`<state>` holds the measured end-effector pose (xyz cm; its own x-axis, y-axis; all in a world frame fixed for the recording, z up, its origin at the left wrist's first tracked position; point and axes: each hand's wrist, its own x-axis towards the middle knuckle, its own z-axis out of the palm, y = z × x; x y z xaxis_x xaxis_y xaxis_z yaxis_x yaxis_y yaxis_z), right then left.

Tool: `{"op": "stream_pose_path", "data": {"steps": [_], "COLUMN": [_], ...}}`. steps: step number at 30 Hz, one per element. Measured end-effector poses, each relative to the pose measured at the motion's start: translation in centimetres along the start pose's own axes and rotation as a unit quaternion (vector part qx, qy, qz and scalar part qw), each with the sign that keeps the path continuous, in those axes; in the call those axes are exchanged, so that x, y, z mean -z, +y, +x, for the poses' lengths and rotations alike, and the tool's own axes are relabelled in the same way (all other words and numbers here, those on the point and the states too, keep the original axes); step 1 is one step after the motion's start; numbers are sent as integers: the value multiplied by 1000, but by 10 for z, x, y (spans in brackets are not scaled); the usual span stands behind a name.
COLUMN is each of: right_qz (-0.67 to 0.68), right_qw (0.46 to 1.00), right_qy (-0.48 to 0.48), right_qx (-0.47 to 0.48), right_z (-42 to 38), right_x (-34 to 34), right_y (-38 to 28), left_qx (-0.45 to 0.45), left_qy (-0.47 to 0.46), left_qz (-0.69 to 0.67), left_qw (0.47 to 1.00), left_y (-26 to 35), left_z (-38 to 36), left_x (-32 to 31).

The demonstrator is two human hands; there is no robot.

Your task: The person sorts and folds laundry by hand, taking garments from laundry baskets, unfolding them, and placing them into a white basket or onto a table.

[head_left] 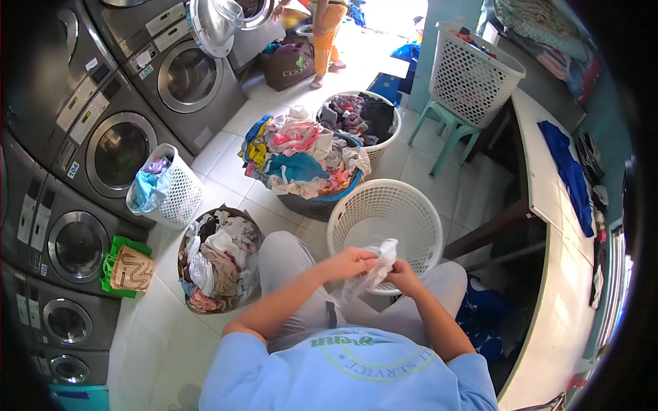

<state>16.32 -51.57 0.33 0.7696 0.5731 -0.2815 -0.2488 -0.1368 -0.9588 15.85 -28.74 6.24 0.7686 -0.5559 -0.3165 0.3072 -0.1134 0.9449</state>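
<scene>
Above the lap, my left hand (348, 264) and my right hand (404, 277) pinch a small white, partly see-through item (378, 268) between them. It looks like thin cloth or plastic; which cannot be made out. Just beyond the hands stands a white perforated basket (353, 212) with a pale, hazy bottom. A blue-rimmed tub heaped with mixed clothes (298, 154) is behind it to the left. To the left of my knee sits a round container full of light-coloured clothes (223, 250).
Washing machines (188, 75) line the left side, with a white basket (181, 195) and a green bag (116, 257) before them. Another person (330, 34) stands at the back. A basket (456, 82) rests on a green stool (442, 123). A white table (562, 274) runs along the right.
</scene>
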Motion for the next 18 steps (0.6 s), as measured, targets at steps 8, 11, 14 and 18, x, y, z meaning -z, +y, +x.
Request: {"op": "stream_pose_path", "data": {"steps": [8,11,14,18], "right_qz": [164,133,75,50], "right_qw": [944,913,907,903], "right_qy": [285,385,411,406], "right_qx": [29,-12,-51,-132], "right_z": [14,32,39,43], "right_x": [51,75,84,94], "right_y": [28,56,70,92], "left_qx": [-166,-56,-56,-241], "left_qy": [690,701,653,584], "left_qz": [348,351,318,153], "left_qw": [612,618,685,760], "left_y": [-14,-36,-24,14], "left_z": [53,58,71,89], "left_x": [214,265,275,227]}}
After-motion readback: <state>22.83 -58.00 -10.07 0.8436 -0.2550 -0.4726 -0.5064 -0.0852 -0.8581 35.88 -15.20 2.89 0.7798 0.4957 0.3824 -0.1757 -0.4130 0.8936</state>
